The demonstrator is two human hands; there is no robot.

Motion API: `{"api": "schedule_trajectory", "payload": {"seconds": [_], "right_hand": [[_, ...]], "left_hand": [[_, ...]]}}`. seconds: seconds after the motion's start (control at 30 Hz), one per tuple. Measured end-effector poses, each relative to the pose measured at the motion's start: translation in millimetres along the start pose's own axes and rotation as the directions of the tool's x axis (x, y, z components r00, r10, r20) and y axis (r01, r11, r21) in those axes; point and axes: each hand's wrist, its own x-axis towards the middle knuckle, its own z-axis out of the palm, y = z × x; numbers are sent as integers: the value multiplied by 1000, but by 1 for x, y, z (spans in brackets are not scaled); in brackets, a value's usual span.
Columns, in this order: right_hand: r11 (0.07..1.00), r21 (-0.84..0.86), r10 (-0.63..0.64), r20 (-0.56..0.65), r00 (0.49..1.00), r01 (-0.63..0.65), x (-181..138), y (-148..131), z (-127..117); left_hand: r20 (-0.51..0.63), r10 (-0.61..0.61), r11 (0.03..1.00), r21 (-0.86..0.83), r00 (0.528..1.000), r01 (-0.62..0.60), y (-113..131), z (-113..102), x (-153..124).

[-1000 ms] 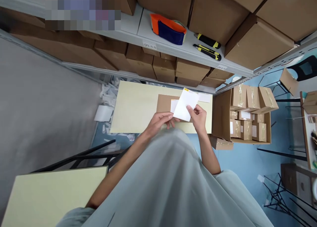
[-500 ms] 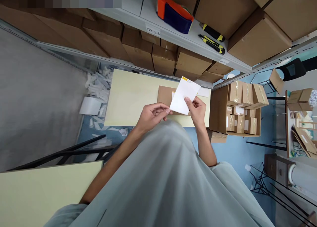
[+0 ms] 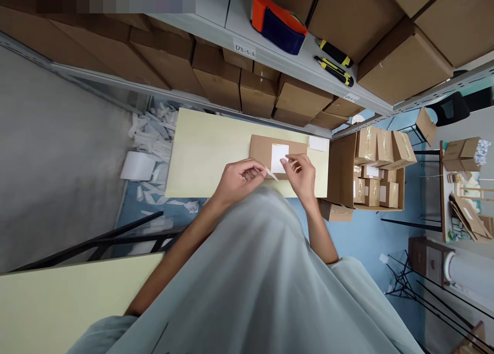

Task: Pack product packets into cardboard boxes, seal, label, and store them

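Note:
My left hand (image 3: 242, 179) pinches a white paper label (image 3: 272, 174) between thumb and fingertips. The label shows as a thin sliver, turned nearly edge-on. Just to its right is my right hand (image 3: 301, 175), fingers loosely bent, thumb and forefinger slightly apart with nothing visible between them. Beyond both hands a flat brown cardboard box (image 3: 260, 151) lies on the pale yellow table (image 3: 208, 153). A white label with a yellow corner (image 3: 278, 156) is on the box's top, partly covered by my right fingertips.
A white paper piece (image 3: 318, 143) lies at the table's right end. Right of the table stands a large carton (image 3: 341, 171) of small taped boxes. Above, a shelf (image 3: 266, 50) holds an orange and blue tape dispenser (image 3: 280, 27) and box cutters (image 3: 334, 71). Paper scraps (image 3: 154, 133) litter the left.
The white label, earlier facing me in both hands, is now edge-on in my left hand. My right hand has let go of it, uncovering the label on the box.

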Motion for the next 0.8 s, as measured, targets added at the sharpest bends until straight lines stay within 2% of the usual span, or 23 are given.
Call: {"api": "schedule_trajectory", "payload": {"seconds": [0.07, 0.13, 0.33, 0.43, 0.5, 0.63, 0.8], "right_hand": [[994, 86, -79, 143, 987, 67, -12, -15, -4], [984, 162, -111, 224, 968, 76, -20, -28, -5], [987, 143, -102, 225, 969, 71, -13, -38, 14], [993, 110, -66, 219, 973, 43, -5, -37, 24], [994, 110, -17, 180, 984, -3, 0, -35, 30], [980, 153, 113, 82, 990, -124, 9, -28, 38], [956, 174, 231, 46, 972, -235, 16, -23, 46]], "left_hand": [[17, 13, 999, 37, 1000, -14, -2, -4, 1], [38, 15, 998, 56, 999, -17, -3, -9, 2], [60, 81, 995, 56, 995, -84, -8, -19, 6], [49, 63, 996, 66, 997, -66, -16, -27, 11], [1, 41, 996, 85, 999, -41, -27, -37, 15], [-110, -41, 995, 90, 993, 51, -61, -73, 25], [-224, -185, 972, 103, 957, 212, -112, -140, 35]]}}
